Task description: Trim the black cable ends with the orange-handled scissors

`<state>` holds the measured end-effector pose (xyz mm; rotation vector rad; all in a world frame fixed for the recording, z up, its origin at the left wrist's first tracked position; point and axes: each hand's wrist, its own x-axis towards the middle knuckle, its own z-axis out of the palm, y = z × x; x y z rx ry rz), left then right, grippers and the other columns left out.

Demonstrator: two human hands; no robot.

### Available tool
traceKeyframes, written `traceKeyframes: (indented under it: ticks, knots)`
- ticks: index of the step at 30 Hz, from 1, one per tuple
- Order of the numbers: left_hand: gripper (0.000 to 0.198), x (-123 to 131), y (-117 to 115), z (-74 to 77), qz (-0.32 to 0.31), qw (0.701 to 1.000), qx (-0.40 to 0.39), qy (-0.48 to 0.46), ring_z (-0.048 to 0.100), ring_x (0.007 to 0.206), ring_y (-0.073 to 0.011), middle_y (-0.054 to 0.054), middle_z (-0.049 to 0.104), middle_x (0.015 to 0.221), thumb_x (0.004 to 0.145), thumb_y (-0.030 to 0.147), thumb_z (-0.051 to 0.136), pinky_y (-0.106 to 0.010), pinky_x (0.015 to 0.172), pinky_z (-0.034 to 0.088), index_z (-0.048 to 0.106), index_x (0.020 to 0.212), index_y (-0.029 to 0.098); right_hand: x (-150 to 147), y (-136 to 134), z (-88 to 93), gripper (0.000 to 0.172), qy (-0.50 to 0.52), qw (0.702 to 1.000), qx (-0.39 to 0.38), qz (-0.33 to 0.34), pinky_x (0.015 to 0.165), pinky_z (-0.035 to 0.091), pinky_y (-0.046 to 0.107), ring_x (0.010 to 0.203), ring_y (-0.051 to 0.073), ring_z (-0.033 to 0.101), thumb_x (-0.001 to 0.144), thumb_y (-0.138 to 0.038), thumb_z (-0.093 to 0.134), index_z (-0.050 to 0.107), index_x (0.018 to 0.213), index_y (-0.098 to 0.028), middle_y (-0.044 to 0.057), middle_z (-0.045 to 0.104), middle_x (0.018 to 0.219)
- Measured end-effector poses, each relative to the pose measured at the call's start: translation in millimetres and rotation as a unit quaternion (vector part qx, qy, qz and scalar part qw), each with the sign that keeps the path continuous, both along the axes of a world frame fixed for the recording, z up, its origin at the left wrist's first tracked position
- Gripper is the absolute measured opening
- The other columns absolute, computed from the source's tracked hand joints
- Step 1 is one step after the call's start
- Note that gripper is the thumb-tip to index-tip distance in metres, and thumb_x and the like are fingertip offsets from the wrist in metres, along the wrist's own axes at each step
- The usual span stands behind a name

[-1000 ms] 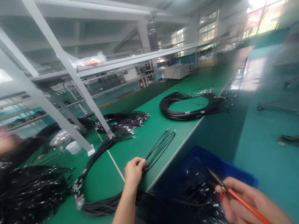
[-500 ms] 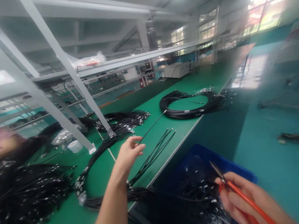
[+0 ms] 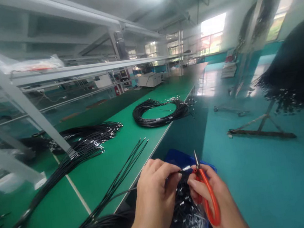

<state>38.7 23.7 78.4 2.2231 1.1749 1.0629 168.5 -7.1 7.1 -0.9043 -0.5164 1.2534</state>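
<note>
My left hand (image 3: 158, 188) pinches a black cable near its end, and the cable's silvery tip (image 3: 186, 168) points to the right. My right hand (image 3: 209, 192) holds red-handled scissors (image 3: 213, 199), their pointed blades up. The fingertips of that hand are close to the silvery tip; whether they touch it I cannot tell. Below both hands is a blue bin (image 3: 178, 157) with black cable pieces and clear plastic in it. Left of my left hand, a few loose black cables (image 3: 120, 174) stick out over the green bench (image 3: 94, 187) from a thick bundle.
A coil of black cables (image 3: 155, 122) lies further along the bench. More cable bundles (image 3: 93, 133) lie by the white rack post (image 3: 38, 125). Black cables (image 3: 297, 68) hang from a wheeled stand (image 3: 263, 133) on the right. A white box (image 3: 149, 80) stands at the back.
My left hand has drawn the cable back from over the bench, toward my right hand. The two hands are now close together above the bin. The view has turned right.
</note>
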Motion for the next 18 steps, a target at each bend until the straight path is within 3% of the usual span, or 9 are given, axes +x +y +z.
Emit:
traceKeyframes:
  ticks: [3,6,8,11,18]
  knots:
    - [0.009,-1.4,-12.0,-20.8,0.023,0.990,-0.110,-0.082,0.055,0.064,-0.0175,-0.002,0.061,0.065,0.077,0.026,0.063,-0.026,0.059,0.040,0.069,0.072,0.022,-1.2,-7.5,9.9,0.041,-0.001,1.000,0.021,-0.010,0.056,0.044,0.023,0.059,0.011,0.055,0.067,-0.026,0.075,0.050,0.100,-0.025,-0.004,0.063,0.078]
    - [0.011,-0.5,-21.2,-37.5,0.010,0.941,-0.256,-0.222,0.058,0.063,-0.0166,-0.002,0.065,0.066,0.073,0.027,0.067,-0.025,0.060,0.043,0.066,0.068,0.017,-6.0,-11.5,13.6,0.042,0.025,0.999,0.022,0.006,0.060,0.045,0.025,0.063,0.012,0.057,0.067,-0.023,0.075,0.049,0.101,-0.026,-0.003,0.065,0.080]
    - [0.012,1.0,-24.7,-44.5,-0.008,0.905,-0.307,-0.294,0.061,0.067,-0.0169,-0.003,0.068,0.067,0.071,0.026,0.070,-0.025,0.063,0.045,0.065,0.067,0.016,-9.1,-12.3,14.4,0.044,0.043,0.999,0.022,0.009,0.060,0.046,0.025,0.063,0.013,0.058,0.066,-0.022,0.076,0.048,0.100,-0.025,-0.003,0.066,0.079]
    - [0.013,2.5,-27.0,-50.5,-0.019,0.882,-0.332,-0.335,0.063,0.069,-0.0161,-0.003,0.071,0.070,0.070,0.026,0.072,-0.023,0.065,0.047,0.065,0.068,0.015,-11.6,-12.5,15.4,0.044,0.050,0.998,0.027,0.008,0.058,0.046,0.024,0.059,0.011,0.058,0.065,-0.021,0.076,0.048,0.099,-0.024,-0.003,0.065,0.076]
    - [0.014,0.2,-28.0,-59.1,-0.013,0.881,-0.339,-0.330,0.063,0.068,-0.0158,-0.002,0.070,0.069,0.071,0.025,0.072,-0.024,0.066,0.047,0.064,0.067,0.014,-12.5,-12.1,16.4,0.042,0.034,0.999,0.008,0.005,0.053,0.046,0.022,0.056,0.010,0.058,0.066,-0.019,0.076,0.049,0.097,-0.023,-0.005,0.061,0.072]
